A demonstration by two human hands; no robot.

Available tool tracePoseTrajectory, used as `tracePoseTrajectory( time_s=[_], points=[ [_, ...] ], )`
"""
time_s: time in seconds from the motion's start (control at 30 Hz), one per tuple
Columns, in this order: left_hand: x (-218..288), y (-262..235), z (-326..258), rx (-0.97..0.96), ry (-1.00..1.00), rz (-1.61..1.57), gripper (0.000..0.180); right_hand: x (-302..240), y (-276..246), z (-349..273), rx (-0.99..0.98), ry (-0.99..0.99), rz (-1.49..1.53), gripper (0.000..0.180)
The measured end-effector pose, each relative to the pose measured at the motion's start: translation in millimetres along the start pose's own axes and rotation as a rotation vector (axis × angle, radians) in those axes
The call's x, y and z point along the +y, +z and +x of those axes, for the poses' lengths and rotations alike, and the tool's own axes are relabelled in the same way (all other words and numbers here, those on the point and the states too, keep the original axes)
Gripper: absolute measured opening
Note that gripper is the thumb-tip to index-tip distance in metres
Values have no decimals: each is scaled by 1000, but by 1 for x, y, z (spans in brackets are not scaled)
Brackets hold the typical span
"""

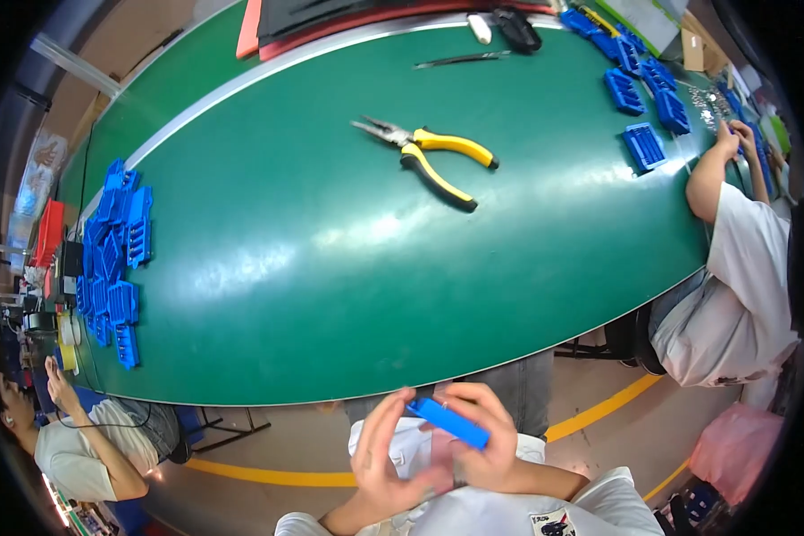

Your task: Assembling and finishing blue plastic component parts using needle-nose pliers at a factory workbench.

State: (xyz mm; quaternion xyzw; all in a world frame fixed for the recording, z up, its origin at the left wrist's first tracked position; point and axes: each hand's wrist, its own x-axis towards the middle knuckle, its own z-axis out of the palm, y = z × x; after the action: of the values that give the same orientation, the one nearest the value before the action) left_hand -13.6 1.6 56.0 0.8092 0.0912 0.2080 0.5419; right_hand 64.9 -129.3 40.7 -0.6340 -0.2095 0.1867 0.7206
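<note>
A small blue plastic block-shaped part (453, 423) is held in front of my body, just off the table's near edge. My right hand (491, 435) grips it, fingers bent over its far side. My left hand (382, 456) is cupped beside it, thumb and fingers apart. Its fingertips come close to the part's left end; whether they touch it I cannot tell. The area between my palms is blurred. Pliers (424, 154) with yellow and black handles lie on the green table (330, 295), beyond my hands.
Blue slotted plastic parts are piled at the table's left (112, 259); more blue parts (645, 147) lie at the far right. Tweezers (462, 60) and a black object (516, 29) lie at the back. One person (732, 259) works at right, another (89, 447) sits at left.
</note>
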Motion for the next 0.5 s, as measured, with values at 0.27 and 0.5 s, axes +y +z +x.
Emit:
tracePoseTrajectory(
  time_s=[0.27, 0.5],
  points=[
    [0, -32, 118, -34, 45, -60, 39, -46, -25, 83, -261, -370, -380, 46],
    [-29, -67, 242, 17, 275, 130, 33, -41, -43, 237, -73, -377, -1414, 42]
  ],
)
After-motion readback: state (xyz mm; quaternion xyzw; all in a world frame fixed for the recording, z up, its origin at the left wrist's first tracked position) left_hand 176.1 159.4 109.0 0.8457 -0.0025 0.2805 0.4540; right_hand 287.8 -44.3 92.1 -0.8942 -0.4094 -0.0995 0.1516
